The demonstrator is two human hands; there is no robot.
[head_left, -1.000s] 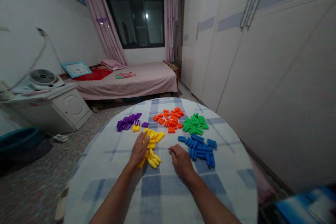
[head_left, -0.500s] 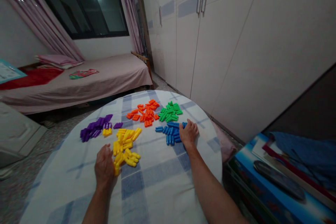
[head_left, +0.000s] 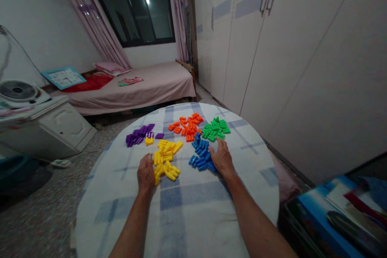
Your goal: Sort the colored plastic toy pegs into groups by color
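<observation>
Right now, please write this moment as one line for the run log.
left hand: beside yellow plastic pieces | right hand: touching blue plastic pieces | surface: round checked tablecloth

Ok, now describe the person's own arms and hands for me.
The left hand and right hand are bare, with no gloves, and no rings can be made out. The left forearm and right forearm are bare too: no sleeve, watch or band shows down to the lower edge of the view.
</observation>
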